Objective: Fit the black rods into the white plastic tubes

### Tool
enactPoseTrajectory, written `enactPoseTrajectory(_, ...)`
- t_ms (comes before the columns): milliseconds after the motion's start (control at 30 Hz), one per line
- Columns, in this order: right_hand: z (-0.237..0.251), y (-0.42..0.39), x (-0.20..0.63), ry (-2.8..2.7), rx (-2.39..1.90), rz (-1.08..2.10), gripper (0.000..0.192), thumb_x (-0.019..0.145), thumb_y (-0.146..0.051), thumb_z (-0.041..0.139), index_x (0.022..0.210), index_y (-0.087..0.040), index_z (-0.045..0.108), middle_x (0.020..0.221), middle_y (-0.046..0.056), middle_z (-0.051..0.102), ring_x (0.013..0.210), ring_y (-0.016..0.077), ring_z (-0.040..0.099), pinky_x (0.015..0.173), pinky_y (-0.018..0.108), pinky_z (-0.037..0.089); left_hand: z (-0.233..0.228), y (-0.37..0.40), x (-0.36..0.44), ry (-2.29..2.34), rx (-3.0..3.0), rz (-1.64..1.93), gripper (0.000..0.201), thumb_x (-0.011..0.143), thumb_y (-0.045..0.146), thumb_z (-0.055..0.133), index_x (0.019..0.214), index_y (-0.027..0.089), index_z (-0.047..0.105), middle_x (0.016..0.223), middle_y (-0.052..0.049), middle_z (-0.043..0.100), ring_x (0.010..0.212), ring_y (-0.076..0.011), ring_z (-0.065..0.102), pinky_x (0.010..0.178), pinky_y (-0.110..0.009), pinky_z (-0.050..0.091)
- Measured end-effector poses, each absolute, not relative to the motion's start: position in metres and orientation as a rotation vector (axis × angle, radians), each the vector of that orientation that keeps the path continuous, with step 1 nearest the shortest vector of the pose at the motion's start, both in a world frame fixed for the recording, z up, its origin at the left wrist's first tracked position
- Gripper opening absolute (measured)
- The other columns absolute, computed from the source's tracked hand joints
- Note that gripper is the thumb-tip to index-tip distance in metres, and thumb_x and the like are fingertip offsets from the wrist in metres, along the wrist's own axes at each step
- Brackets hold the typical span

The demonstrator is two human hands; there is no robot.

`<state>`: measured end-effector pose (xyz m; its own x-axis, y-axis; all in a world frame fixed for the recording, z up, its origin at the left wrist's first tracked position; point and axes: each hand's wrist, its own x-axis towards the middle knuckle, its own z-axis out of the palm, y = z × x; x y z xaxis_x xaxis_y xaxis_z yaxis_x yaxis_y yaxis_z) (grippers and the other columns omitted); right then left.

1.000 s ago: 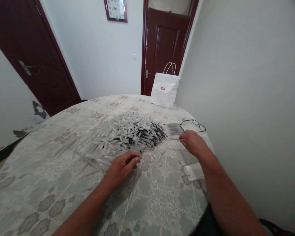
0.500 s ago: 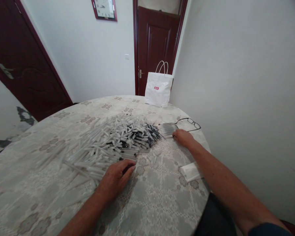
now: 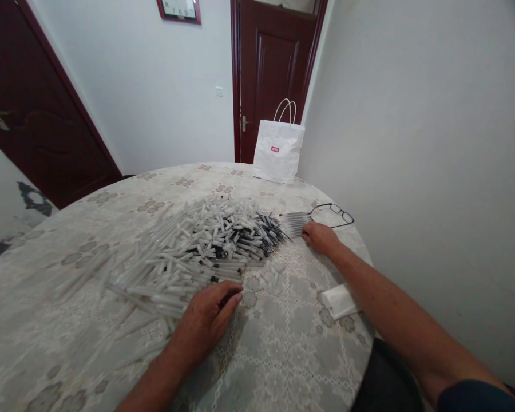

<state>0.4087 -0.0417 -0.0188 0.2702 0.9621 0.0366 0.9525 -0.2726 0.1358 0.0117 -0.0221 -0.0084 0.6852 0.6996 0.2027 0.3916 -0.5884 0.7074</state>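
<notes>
Left hand [image 3: 208,320] lies flat, fingers together, at the lower edge of the pen pile [image 3: 206,243] mid-frame on the worktop [image 3: 283,355]. Right hand [image 3: 320,237], grip hidden, touches the tube row [image 3: 295,223] right of center. The bag [image 3: 278,151] bears an unreadable red label.

Wall clock [image 3: 178,10] cropped by top edge; left hand [image 3: 208,318] fingertips hidden.

Round table [image 3: 283,355] under pen parts [image 3: 206,246]
</notes>
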Motion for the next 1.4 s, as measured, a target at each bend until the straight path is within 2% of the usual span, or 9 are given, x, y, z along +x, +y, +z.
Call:
enactPoseTrajectory(400,0.007,-0.047,0.376,1.719,2.598,0.188,0.025,0.097,-0.028,0.051,0.109,-0.019,0.071,0.111,0.013,0.070,0.101,0.0230,0.065,0.082,0.029,0.044,-0.007,-0.019,0.006,0.806,2.331,0.648,0.023,0.098,0.032,0.049,0.105,0.023,0.069,0.101,-0.004,0.075,0.094,-0.0201,0.069,0.086,-0.032,0.050)
enactPoseTrajectory(633,0.003,-0.068,0.318,2.079,2.595,0.026,0.019,0.094,-0.030,0.057,0.100,-0.021,0.072,0.099,0.007,0.075,0.091,0.0192,0.067,0.081,0.026,0.044,-0.016,-0.017,0.004,0.857,2.484,0.646,0.021,0.096,0.027,0.051,0.106,0.020,0.068,0.100,-0.008,0.073,0.091,-0.0227,0.068,0.082,-0.035,0.050)
enactPoseTrajectory(867,-0.029,-0.059,0.289,2.104,2.704,0.276,0.028,0.096,-0.032,0.056,0.119,-0.018,0.065,0.113,0.011,0.070,0.100,0.0221,0.065,0.087,0.029,0.045,-0.015,-0.018,0.000,0.905,2.659,0.560,0.018,0.096,0.025,0.052,0.105,0.020,0.066,0.098,-0.008,0.071,0.094,-0.0242,0.066,0.082,-0.035,0.050)
enactPoseTrajectory(967,-0.036,-0.053,0.286,2.071,2.716,0.351,0.031,0.098,-0.035,0.055,0.122,-0.018,0.063,0.115,0.012,0.068,0.101,0.0230,0.064,0.086,0.030,0.046,-0.013,-0.012,-0.006,1.010,2.689,0.635,0.019,0.097,0.026,0.051,0.108,0.020,0.065,0.103,-0.009,0.071,0.098,-0.0247,0.065,0.086,-0.036,0.049)
enactPoseTrajectory(1200,-0.039,-0.048,0.279,2.044,2.661,0.250,0.019,0.097,-0.027,0.055,0.110,-0.020,0.066,0.108,0.009,0.069,0.097,0.0205,0.064,0.080,0.027,0.044,-0.012,0.009,-0.019,1.258,2.650,0.753,0.020,0.096,0.028,0.053,0.110,0.021,0.065,0.104,-0.008,0.072,0.098,-0.0241,0.065,0.087,-0.036,0.048)
enactPoseTrajectory(1400,-0.035,-0.054,0.279,2.045,2.688,0.462,0.018,0.098,-0.028,0.051,0.098,-0.019,0.066,0.097,0.008,0.070,0.084,0.0195,0.063,0.070,0.028,0.039,-0.011,0.014,-0.026,1.310,2.702,0.751,0.020,0.093,0.024,0.056,0.110,0.020,0.066,0.105,-0.009,0.070,0.103,-0.0259,0.062,0.092,-0.038,0.046)
